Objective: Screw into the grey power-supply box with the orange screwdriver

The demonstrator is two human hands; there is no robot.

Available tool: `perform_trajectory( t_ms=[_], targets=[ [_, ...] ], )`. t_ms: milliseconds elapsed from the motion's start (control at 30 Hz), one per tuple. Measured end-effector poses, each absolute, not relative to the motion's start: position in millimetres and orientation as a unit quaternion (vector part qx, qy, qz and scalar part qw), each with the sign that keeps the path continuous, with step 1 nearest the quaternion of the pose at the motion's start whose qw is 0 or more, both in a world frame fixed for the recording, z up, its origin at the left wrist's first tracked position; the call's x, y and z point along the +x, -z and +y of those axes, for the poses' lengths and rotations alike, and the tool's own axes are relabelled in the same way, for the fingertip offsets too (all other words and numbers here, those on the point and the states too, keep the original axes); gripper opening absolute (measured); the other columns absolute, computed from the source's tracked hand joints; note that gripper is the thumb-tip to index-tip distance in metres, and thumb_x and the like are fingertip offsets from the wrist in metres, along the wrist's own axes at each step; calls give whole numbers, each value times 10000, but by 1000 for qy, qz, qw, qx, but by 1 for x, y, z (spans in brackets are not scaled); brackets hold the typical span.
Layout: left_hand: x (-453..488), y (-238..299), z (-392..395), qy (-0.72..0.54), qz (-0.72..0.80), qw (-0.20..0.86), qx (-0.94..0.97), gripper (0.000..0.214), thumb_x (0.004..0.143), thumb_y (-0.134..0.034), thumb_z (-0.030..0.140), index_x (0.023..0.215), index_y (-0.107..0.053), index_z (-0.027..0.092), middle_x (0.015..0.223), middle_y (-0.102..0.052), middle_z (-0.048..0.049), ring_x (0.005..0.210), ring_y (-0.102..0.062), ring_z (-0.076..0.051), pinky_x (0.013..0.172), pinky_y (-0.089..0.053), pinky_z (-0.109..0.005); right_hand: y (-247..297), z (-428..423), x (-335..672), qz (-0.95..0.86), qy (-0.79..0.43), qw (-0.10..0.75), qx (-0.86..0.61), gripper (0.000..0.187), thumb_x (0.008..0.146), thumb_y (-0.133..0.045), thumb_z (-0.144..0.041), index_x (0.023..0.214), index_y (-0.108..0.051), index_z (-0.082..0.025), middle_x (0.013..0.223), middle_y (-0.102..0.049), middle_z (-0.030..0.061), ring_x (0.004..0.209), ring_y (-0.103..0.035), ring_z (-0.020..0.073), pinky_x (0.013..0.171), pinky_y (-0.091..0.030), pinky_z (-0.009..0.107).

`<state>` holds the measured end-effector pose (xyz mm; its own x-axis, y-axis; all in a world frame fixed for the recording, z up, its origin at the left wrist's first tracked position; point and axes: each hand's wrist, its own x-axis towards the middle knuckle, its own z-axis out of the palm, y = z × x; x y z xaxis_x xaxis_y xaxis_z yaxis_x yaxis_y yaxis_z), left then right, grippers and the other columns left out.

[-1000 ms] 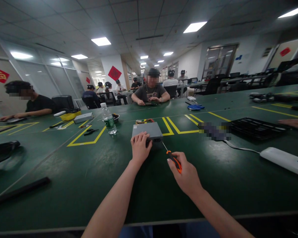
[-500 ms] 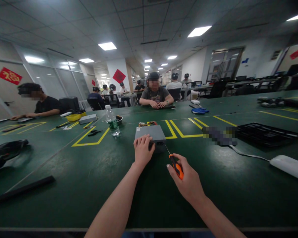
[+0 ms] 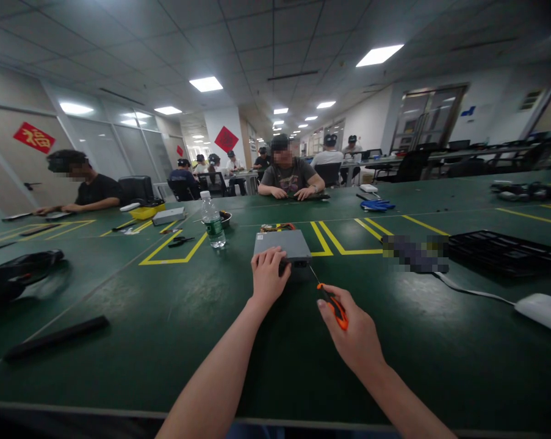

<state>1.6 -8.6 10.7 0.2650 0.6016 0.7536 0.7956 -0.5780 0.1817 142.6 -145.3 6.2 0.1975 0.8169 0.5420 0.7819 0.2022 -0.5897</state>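
Observation:
A grey metal power supply [image 3: 293,242] lies on the green table, with a bundle of coloured wires [image 3: 277,227] at its far side. My left hand [image 3: 270,274] grips its near left corner, fingers over the top and thumb by the front face. In my right hand [image 3: 351,320] is a screwdriver [image 3: 335,308] with an orange and black handle, held between thumb and fingers. Its thin shaft points up and left to the near right corner of the power supply. Whether the tip sits in a screw is too small to tell.
A water bottle [image 3: 213,222] stands left of the power supply, before a small bowl [image 3: 227,218]. Black bars and parts lie at left, a black panel [image 3: 504,251] and white power strip [image 3: 543,314] at right. Across the table sits a person [image 3: 288,174]; another works at left.
The view has shifted slightly, so everything appears a little further right. The screwdriver handle has turned in my right hand. My left hand keeps its grip on the power supply.

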Motion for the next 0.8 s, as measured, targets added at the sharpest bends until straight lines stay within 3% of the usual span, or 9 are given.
perform_trajectory(
  t_ms=[100,233,367,500,600,800],
  targets=[
    [2,-10,-8,413,-445,114,-786,222,804,-537,295,1025,-538,269,1190,-567,-12,1115,-467,-207,942,-308,-397,-4,-145,142,-634,-8,449,-630,266,881,-376,-349,1038,-483,-163,803,-594,38,647,-587,149,586,-477,279],
    [1,-10,-8,414,-443,117,-786,217,805,-534,288,1022,-532,274,1186,-570,4,1111,-470,-198,950,-298,-390,2,-143,140,-690,73,402,-598,211,841,-401,-224,985,-549,-181,879,-559,58,772,-571,175,694,-465,319],
    [2,-9,-7,412,-448,116,-785,213,806,-534,296,1018,-530,277,1193,-567,10,1117,-467,-195,961,-288,-385,-1,-143,139,-681,68,426,-593,233,847,-437,-310,1020,-541,-194,884,-556,51,777,-574,172,706,-466,312],
    [2,-9,-7,405,-453,112,-786,210,808,-530,299,1017,-533,281,1204,-560,7,1126,-460,-200,966,-287,-390,-4,-143,140,-632,-2,466,-619,295,868,-407,-406,1046,-473,-181,817,-593,31,690,-594,152,620,-476,273],
    [2,-9,-7,407,-450,111,-787,211,806,-534,296,1016,-533,282,1205,-559,10,1122,-461,-198,961,-291,-387,0,-143,140,-648,8,445,-618,230,875,-385,-342,998,-481,-173,792,-587,34,652,-585,150,596,-472,277],
    [1,-10,-8,413,-446,113,-786,211,807,-531,300,1017,-530,277,1194,-565,8,1113,-467,-198,950,-293,-385,3,-142,138,-694,89,394,-596,226,822,-418,-218,1021,-520,-183,905,-560,63,781,-576,184,702,-473,336]
  ],
)
